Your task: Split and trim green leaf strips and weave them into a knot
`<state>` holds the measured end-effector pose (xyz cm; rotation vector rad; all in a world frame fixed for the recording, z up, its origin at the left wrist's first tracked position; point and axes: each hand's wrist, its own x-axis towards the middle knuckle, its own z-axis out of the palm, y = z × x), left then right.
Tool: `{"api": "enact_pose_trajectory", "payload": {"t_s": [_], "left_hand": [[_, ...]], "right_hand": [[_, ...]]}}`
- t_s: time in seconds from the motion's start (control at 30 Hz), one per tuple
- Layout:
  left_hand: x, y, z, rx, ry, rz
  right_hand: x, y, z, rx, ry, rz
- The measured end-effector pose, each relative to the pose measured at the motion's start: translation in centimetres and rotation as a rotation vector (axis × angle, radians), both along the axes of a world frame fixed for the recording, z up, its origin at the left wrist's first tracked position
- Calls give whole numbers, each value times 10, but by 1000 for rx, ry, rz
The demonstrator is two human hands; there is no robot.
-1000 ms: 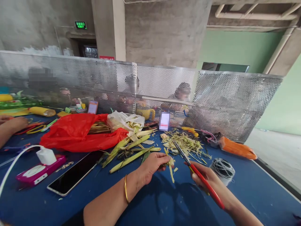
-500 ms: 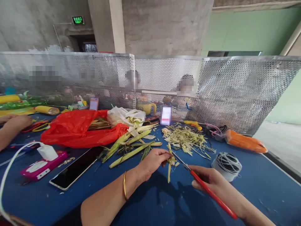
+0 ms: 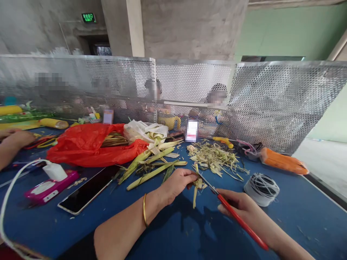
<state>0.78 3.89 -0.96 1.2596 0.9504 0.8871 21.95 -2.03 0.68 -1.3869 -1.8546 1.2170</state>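
Observation:
My left hand (image 3: pixel 176 183), with a gold bangle on the wrist, pinches a small folded piece of green-yellow leaf (image 3: pixel 197 186) just above the blue table (image 3: pixel 173 238); loose strips hang from it. My right hand (image 3: pixel 238 207) grips red-handled scissors (image 3: pixel 230 211). Their blades point up and left and meet the leaf piece at my left fingertips. Long green leaves (image 3: pixel 151 164) lie just beyond my left hand.
A pile of leaf trimmings (image 3: pixel 214 159) lies ahead, a spool of white cord (image 3: pixel 261 184) to the right, an orange tool (image 3: pixel 283 161) beyond it. A red plastic bag (image 3: pixel 89 148), a phone (image 3: pixel 86 190), a pink power bank (image 3: pixel 50 186) sit left. Another person's hand (image 3: pixel 13 139) rests far left. A perforated metal screen (image 3: pixel 271 104) backs the table.
The scissors have swung from lying over the trimmings pile to meeting the leaf piece in my left hand. The view has tilted slightly downward.

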Motion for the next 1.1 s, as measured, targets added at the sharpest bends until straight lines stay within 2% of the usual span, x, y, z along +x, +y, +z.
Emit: {"api": "enact_pose_trajectory", "payload": {"t_s": [0.17, 0.5, 0.6, 0.7, 0.8, 0.87, 1.0, 1.1], "left_hand": [[0, 0, 2, 0, -8, -12], [-1, 2, -2, 22, 2, -19], [-2, 2, -3, 20, -40, -2], [-3, 3, -5, -49, -119, -3], [-4, 6, -9, -149, -184, -15], [-3, 8, -11, -187, -234, 21], [-3, 10, -10, -239, -426, 199], [-3, 11, -4, -255, -546, 292]], "right_hand": [[-1, -1, -2, -1, 3, -26], [0, 1, -4, 49, -2, -36], [1, 5, -6, 81, -3, -107], [5, 10, -10, 114, 45, -207], [9, 10, -13, 117, 100, -231], [8, 7, -12, 124, 117, -209], [4, -2, -4, 162, 125, -162], [5, -7, 3, 114, 83, -116]]}}
